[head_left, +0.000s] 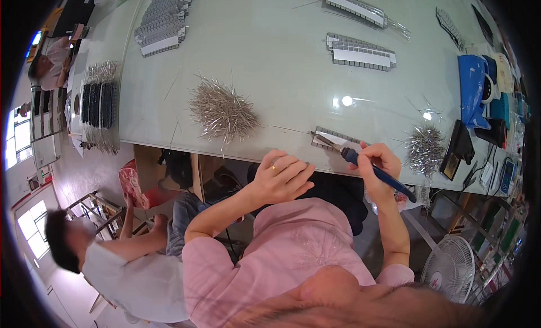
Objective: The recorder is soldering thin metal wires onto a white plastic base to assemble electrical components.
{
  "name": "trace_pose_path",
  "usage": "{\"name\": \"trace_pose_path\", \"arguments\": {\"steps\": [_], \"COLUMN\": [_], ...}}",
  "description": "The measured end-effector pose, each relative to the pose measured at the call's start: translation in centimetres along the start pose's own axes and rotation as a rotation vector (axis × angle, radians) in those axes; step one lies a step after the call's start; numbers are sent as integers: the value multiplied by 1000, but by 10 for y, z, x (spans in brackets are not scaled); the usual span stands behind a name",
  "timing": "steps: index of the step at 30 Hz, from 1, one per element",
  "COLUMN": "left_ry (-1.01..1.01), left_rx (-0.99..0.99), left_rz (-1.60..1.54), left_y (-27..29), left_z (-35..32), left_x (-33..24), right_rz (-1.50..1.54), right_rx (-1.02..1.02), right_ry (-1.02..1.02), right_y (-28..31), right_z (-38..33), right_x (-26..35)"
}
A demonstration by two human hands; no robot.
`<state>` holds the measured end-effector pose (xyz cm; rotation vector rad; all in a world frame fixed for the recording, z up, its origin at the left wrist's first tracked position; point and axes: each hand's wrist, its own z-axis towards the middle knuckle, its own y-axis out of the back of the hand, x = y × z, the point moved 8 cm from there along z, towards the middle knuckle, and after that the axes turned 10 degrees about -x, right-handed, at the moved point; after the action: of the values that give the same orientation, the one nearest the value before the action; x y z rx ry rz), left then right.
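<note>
Small grey rectangular terminal strip (333, 141) lies flat at the near edge of the pale green glass table (270, 57), long axis along that edge. Right hand (378, 161) clenched round a blue-handled soldering iron (372, 169); tip touches the strip's left end, handle slanting back-right. Left hand (282, 175) loosely curled, grasping nothing, rests just left of the strip. Heap of silver pins (222, 111) lies further left.

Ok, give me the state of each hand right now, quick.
Left hand: fingers loosely curled, resting at the table edge, holding nothing visible.
Right hand: closed around a blue-handled soldering iron, tip on the small grey strip.
</note>
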<state>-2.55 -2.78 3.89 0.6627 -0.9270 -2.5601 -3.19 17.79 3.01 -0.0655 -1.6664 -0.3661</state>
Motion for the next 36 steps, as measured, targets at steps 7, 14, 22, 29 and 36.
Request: {"name": "trace_pose_path", "arguments": {"steps": [7, 14, 22, 29, 36], "left_ry": [74, 131, 72, -67, -277], "left_rx": [194, 420, 410, 309, 251], "left_rz": [-36, -36, 58, 105, 73], "left_y": [-35, -73, -78, -73, -49], "left_z": [21, 30, 30, 22, 31], "left_x": [-11, -18, -20, -30, -44], "right_rz": [147, -108, -542, -383, -231], "right_rx": [-189, -491, -506, -554, -648], "right_ry": [130, 209, 632, 487, 498], "right_y": [44, 90, 73, 97, 125], "right_z": [-4, -35, -50, -41, -32], "right_x": [5, -13, -25, -48, -45]}}
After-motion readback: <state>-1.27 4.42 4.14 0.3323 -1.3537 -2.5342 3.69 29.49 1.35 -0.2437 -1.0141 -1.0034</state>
